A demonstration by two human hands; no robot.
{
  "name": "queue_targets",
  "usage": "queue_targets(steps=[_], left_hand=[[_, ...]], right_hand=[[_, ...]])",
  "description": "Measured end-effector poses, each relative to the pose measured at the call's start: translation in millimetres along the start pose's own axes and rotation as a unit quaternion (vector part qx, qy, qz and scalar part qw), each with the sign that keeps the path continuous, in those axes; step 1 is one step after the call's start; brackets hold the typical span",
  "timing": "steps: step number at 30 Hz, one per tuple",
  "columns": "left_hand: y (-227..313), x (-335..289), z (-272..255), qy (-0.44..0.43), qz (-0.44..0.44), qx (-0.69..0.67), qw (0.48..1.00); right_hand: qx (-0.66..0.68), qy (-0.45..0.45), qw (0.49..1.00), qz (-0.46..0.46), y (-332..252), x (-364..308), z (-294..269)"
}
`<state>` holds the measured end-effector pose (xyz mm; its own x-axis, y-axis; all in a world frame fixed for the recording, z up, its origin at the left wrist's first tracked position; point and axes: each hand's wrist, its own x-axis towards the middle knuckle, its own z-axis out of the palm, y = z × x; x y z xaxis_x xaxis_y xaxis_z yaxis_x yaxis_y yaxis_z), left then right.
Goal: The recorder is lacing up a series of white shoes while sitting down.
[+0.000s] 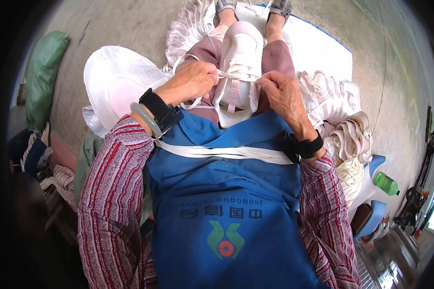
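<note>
Upright between my knees is a white and pale pink sneaker upper (243, 41), its tongue and eyelet rows facing up. White shoelace (246, 76) crosses it in several rows. My left hand (196, 79) is closed in a pinch on one stretch of lace just left of the upper. At its right side, my right hand (283, 96) pinches lace close to the eyelets, thumb and forefinger together. Loose lace loops hang below my left hand. Over my lap lies a blue apron (217, 178), with a bundle of white laces (236, 152) running across it.
More shoe uppers are stacked beyond my left knee (185, 31) and on my right (325, 94). White cloth (115, 72) lies at my left. A coil of cream cord (349, 178) hangs at right, near a green bottle (386, 184). A green sack (46, 72) stands far left.
</note>
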<state>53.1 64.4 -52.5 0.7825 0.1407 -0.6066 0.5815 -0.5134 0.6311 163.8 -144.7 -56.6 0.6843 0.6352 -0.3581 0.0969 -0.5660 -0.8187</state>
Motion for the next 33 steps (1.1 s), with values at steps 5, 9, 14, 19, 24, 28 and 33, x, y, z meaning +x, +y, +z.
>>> queue_targets(steps=[5,9,14,19,24,28,33], left_hand=[[-6,4,-1,-0.033,0.064,0.044,0.996],[11,-5,-4,-0.014,0.006,-0.015,1.000],[-28,22,12,0.112,0.274,0.315,0.902],[-14,17,9,0.048,0.212,0.302,0.928],[-14,15,9,0.041,0.270,0.309,0.911],[-5,9,11,0.088,0.216,0.208,0.950],[5,9,18,0.102,0.150,0.225,0.957]], right_hand=[[-0.033,0.026,0.998,-0.049,1,-4,6],[0.032,-0.025,0.997,0.060,1,6,2],[-0.134,0.077,0.976,-0.151,-3,-3,16],[-0.192,0.131,0.956,-0.181,-6,-18,9],[-0.346,0.119,0.904,-0.220,-10,-31,12],[-0.341,0.107,0.917,-0.178,-9,-29,23],[-0.357,0.085,0.912,-0.183,7,-20,30]])
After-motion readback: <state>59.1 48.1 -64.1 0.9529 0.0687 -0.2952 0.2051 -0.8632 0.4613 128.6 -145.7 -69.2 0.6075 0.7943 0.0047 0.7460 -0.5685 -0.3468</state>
